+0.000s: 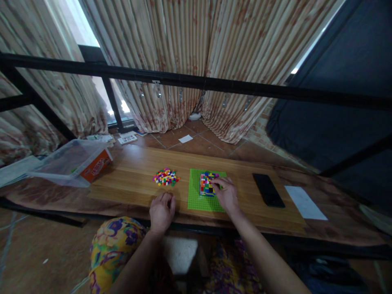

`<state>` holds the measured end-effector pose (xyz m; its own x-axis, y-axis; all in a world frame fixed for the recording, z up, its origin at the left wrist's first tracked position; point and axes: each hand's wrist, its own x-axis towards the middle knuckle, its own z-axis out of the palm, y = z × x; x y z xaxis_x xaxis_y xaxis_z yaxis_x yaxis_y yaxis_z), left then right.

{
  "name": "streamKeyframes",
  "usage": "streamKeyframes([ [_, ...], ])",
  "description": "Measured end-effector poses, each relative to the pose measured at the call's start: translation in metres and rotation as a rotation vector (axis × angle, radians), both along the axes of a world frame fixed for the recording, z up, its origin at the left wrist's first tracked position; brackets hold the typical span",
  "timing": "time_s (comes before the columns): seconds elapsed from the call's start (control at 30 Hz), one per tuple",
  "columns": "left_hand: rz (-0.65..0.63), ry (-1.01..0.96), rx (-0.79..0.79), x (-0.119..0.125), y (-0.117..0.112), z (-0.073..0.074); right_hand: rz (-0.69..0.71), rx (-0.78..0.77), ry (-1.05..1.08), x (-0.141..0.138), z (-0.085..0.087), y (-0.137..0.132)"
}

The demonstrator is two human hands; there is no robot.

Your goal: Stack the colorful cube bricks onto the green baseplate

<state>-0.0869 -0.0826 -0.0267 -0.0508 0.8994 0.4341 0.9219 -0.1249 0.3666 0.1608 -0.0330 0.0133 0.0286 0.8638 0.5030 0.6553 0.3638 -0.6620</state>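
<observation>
A green baseplate (pixel 196 196) lies on the wooden table (pixel 131 179) in front of me. On it stands a square block of many-coloured small bricks (pixel 206 183). My right hand (pixel 226 192) rests on the plate with its fingertips pinched against the right side of that block. A loose heap of coloured bricks (pixel 165 177) lies to the left of the plate. My left hand (pixel 162 211) sits near the table's front edge, just below the heap, with its fingers curled under; nothing shows in it.
A clear plastic box (pixel 65 163) with an orange carton (pixel 97 167) stands at the left end. A black phone (pixel 268 189) and a white sheet (pixel 305 202) lie to the right. A black metal bar (pixel 196 83) crosses above the table; curtains hang behind.
</observation>
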Motion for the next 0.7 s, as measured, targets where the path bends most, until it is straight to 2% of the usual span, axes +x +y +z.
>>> streamKeyframes([
  [0.4, 0.0, -0.009, 0.004, 0.0, 0.0, -0.001, -0.038, -0.02, -0.044, 0.002, -0.002, 0.003],
  [0.7, 0.007, -0.012, -0.001, 0.001, -0.001, 0.001, -0.094, -0.022, 0.031, 0.006, -0.001, -0.006],
])
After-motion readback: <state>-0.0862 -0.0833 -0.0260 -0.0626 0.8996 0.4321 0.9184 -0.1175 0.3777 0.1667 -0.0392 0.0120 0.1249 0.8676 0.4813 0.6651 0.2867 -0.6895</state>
